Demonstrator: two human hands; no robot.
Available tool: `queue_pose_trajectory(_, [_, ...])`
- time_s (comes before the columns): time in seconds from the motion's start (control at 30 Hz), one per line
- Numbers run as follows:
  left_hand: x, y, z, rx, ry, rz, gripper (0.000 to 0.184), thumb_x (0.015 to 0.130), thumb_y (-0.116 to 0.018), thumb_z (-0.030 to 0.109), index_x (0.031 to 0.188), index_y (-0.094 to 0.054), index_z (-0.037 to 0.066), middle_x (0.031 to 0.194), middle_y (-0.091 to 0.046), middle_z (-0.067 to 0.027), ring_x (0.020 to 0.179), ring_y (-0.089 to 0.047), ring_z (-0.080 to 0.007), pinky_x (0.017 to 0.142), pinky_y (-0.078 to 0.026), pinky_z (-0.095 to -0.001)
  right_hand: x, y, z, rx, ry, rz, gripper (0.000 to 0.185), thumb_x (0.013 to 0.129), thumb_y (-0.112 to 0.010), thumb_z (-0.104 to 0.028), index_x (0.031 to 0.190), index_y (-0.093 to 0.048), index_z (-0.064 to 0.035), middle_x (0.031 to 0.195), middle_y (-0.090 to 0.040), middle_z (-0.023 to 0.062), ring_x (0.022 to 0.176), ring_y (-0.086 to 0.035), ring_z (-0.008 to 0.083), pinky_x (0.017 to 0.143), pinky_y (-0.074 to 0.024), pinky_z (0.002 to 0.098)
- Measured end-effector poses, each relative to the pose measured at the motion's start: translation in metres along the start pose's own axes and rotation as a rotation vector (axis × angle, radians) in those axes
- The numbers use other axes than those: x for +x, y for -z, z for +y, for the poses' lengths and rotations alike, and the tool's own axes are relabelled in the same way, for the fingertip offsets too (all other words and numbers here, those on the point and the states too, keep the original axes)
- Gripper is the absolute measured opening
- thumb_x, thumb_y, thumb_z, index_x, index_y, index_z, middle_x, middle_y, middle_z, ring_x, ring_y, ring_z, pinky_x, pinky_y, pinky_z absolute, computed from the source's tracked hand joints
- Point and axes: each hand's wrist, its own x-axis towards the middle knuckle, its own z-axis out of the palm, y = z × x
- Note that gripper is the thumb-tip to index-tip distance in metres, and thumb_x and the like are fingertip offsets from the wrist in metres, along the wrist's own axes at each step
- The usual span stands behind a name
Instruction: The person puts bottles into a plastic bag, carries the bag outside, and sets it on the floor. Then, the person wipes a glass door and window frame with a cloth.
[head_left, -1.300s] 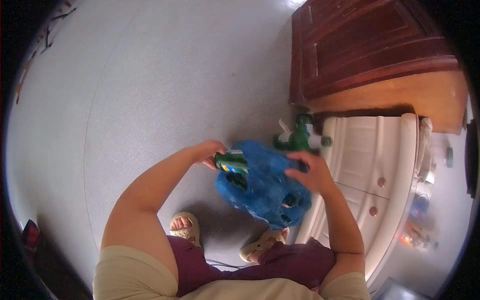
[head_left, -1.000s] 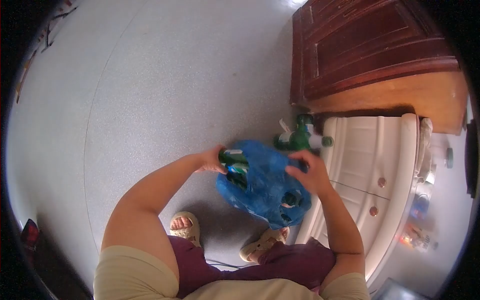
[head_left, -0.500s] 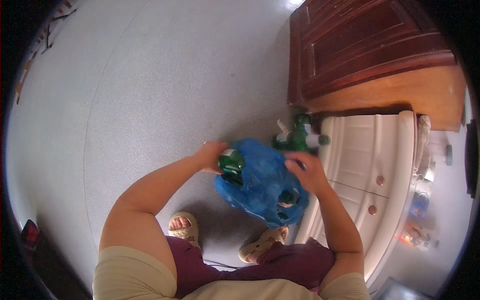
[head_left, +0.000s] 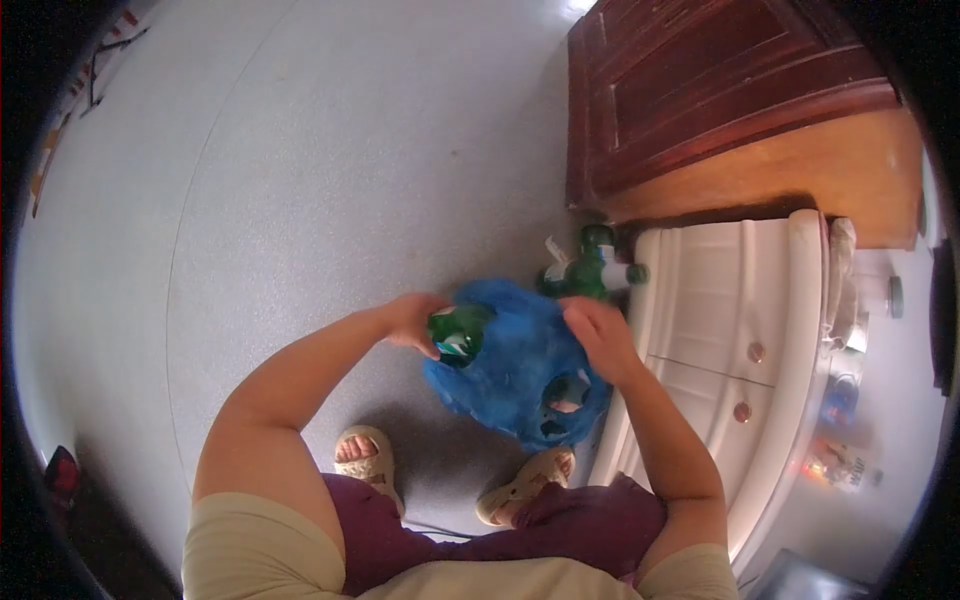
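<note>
A blue plastic bag (head_left: 500, 380) hangs between my hands above the feet. Green bottles (head_left: 457, 334) show in its opening on the left side. Around the bottle end and the bag's edge, the fingers of my left hand (head_left: 412, 322) are closed. My right hand (head_left: 600, 338) pinches the bag's upper right edge. Through a hole at the bag's lower right, part of another bottle (head_left: 568, 393) shows. Just beyond the bag, several green bottles (head_left: 597, 265) lie or stand on the floor beside the white drawers.
A white drawer unit (head_left: 700, 330) with round knobs stands at the right. Behind it is a dark red wooden cabinet (head_left: 720, 90). Two sandalled feet (head_left: 368, 462) are on the grey floor (head_left: 330, 180) below the bag. Small items lie at the far right.
The bottles at the bag's opening have shifted and turned, with their rounded green ends now facing up. My right hand has moved slightly left with the bag. The view has shifted a little.
</note>
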Motion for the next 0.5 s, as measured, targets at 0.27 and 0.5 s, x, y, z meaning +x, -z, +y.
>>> queue_pose_trajectory(0.27, [0.011,-0.001,0.000,0.040,-0.002,-0.062,0.088,0.049,-0.087,0.019,0.126,-0.048,0.002,0.113,-0.061,-0.0157,0.106,-0.057,-0.0287,0.093,-0.045,-0.0374,-0.005,-0.001,-0.030,-0.368,0.219,0.006,0.055,0.082,-0.064,-0.038,0.126,-0.049,-0.0101,0.093,-0.062,0.0196,0.085,-0.060,0.0378,0.076,-0.0471,0.0425])
queue_pose_trajectory(0.5, [0.013,0.009,-0.003,-0.047,-0.022,-0.212,0.089,0.051,-0.084,0.012,0.130,-0.044,0.004,0.120,-0.056,-0.0136,0.110,-0.054,-0.0270,0.095,-0.044,-0.0375,-0.001,-0.002,-0.020,-0.430,0.338,-0.131,0.039,0.082,-0.064,-0.035,0.114,-0.057,-0.0139,0.090,-0.064,0.0156,0.081,-0.060,0.0352,0.070,-0.0469,0.0431])
